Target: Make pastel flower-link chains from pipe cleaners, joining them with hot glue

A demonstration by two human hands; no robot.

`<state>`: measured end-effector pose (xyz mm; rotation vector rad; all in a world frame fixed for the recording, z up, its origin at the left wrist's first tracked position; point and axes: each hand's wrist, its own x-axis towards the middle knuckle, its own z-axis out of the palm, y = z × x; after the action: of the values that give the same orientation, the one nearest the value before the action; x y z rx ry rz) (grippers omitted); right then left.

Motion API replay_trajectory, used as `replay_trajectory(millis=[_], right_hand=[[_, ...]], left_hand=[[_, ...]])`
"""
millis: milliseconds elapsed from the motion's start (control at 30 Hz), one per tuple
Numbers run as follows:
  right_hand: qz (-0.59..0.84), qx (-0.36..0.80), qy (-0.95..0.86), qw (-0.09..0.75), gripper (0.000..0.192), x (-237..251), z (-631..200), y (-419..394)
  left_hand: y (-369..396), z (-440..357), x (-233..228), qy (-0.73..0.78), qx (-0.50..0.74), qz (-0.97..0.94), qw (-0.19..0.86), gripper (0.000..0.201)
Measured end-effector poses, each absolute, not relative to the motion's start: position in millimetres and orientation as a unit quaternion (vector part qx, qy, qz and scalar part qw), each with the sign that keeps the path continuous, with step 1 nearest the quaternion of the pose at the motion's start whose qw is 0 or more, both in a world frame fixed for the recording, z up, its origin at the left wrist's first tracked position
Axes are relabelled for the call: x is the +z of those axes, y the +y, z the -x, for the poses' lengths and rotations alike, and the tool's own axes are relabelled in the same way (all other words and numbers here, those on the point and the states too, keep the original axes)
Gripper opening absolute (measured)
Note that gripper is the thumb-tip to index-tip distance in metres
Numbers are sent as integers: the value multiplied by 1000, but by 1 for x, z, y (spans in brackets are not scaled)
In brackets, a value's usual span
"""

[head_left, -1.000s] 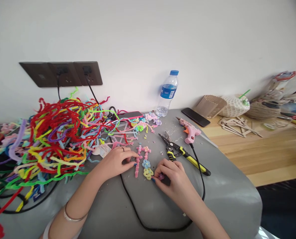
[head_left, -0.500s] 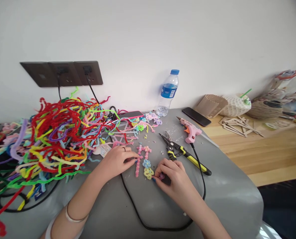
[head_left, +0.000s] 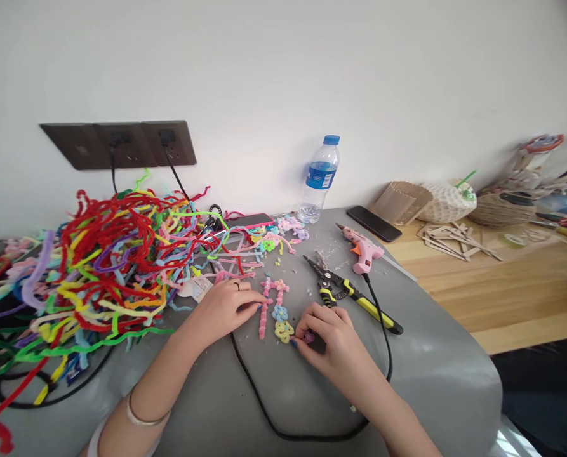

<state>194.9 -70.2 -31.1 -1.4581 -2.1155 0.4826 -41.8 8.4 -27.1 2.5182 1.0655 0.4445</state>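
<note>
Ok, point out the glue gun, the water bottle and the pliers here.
glue gun [head_left: 365, 251], head view, on its pink body.
water bottle [head_left: 317, 184], head view, on the blue label.
pliers [head_left: 359, 301], head view, on the yellow-black handle.

I see a tangle of pipe cleaners [head_left: 102, 254] mostly red, with yellow, green, purple and pale blue strands. The small flower piece [head_left: 277, 304] is pastel pink, blue and yellow. The glue gun [head_left: 363, 249] is pink with an orange tip, the pliers [head_left: 350, 292] black and yellow, the bottle [head_left: 319, 181] clear with blue cap and label, on a grey table [head_left: 430, 374].
</note>
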Motion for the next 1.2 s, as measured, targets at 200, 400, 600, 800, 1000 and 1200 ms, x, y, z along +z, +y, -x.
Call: replay_trajectory(millis=[200,400,600,800,1000,1200], right_hand=[[543,179,-780,256,20,-30,-195,-70],[535,166,-787,259,18,-31,-195,-70],[539,174,-785,253,19,-30,-196,-69],[531,200,-786,245,19,-28,-198,-70],[544,264,-751,266,12,-20,-204,-61],[554,230,-765,235,14,-4,-192,-20]], left_hand=[[9,44,-27,366,222,-879,209,27],[9,44,-27,362,186,-888,213,25],[9,43,-31,366,169,-890,213,26],[9,43,-27,357,220,-880,221,25],[12,47,-23,421,251,-847,205,23],[15,49,-24,434,256,-838,208,21]])
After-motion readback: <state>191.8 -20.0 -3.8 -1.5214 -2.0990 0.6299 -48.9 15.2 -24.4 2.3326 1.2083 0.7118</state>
